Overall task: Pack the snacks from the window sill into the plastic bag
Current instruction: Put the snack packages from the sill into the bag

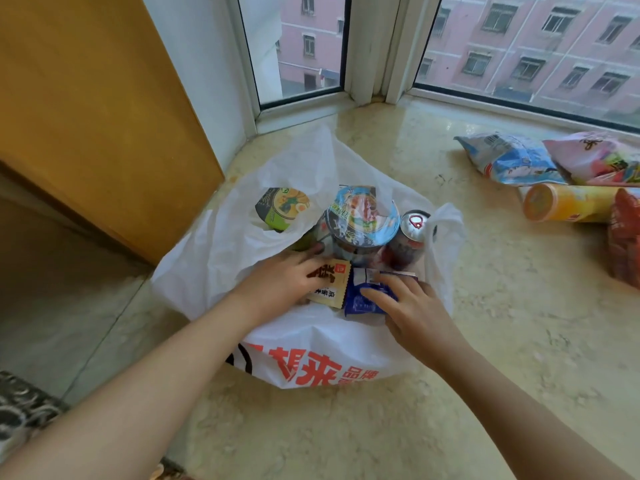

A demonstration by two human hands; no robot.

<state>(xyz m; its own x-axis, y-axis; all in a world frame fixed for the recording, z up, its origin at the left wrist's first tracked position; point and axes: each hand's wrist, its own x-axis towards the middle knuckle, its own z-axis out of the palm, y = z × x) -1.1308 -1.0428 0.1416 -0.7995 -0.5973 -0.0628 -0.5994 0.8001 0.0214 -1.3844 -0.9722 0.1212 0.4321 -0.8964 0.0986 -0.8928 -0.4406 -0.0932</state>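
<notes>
Two small packets are being settled into the mouth of the white plastic bag (311,348), which is sitting open on the marble window sill (485,341) near the corner of the window. The left hand (287,278) is lying over a tan packet (329,289), fingers fairly straight and pressing rather than gripping; the right hand (412,306) is resting with extended fingers on a blue packet (363,299) just beside it. Neither hand appears to be curling round its packet.

Behind the packets, inside the bag, a blue-lidded noodle cup (362,216) and a green-lidded noodle cup (282,207) are standing upright, with a drink can (414,225) touching the blue cup's right side.

To do this step well, I would judge that the packets are best pushed flat into the front gap rather than piled on the cups, so the tall items are not being tipped. Pressing gently matters, since the contents may crush. The near wall of the bag is sagging, so one hand could be lifting the rim while the other is sliding things in.

Several snacks are waiting well apart to the right on the sill: a blue crisp bag (512,161), a pink bag (599,157), an orange tube (568,204) lying on its side, and a red pack (623,240) at the frame edge. Space for the bulky tube should be kept.
</notes>
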